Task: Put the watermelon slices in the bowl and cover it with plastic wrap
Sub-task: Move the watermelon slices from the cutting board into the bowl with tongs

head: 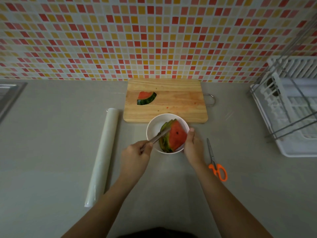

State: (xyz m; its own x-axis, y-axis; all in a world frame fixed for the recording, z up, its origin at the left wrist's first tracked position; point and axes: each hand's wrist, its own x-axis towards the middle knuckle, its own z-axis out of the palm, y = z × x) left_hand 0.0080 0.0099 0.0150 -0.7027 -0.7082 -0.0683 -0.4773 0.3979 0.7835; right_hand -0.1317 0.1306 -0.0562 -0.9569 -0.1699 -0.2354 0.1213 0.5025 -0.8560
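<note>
Now, from the head view: left hand (137,156) closed around metal tongs (158,136), tips at the stacked watermelon slices (173,136) inside white bowl (152,129). Right hand (193,146) gripping bowl's right rim. One slice (146,97) far, on cutting board (180,102). Plastic wrap roll (103,155) left; scissors (216,162) right.

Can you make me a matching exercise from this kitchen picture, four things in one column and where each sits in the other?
Things:
1. scissors
2. plastic wrap roll
3. lone watermelon slice
4. stacked watermelon slices

Places:
A. in the white bowl
B. on the counter, left of the bowl
C. on the wooden cutting board
D. on the counter, right of the bowl

Pairs: 1-D, 2-B, 3-C, 4-A
</note>
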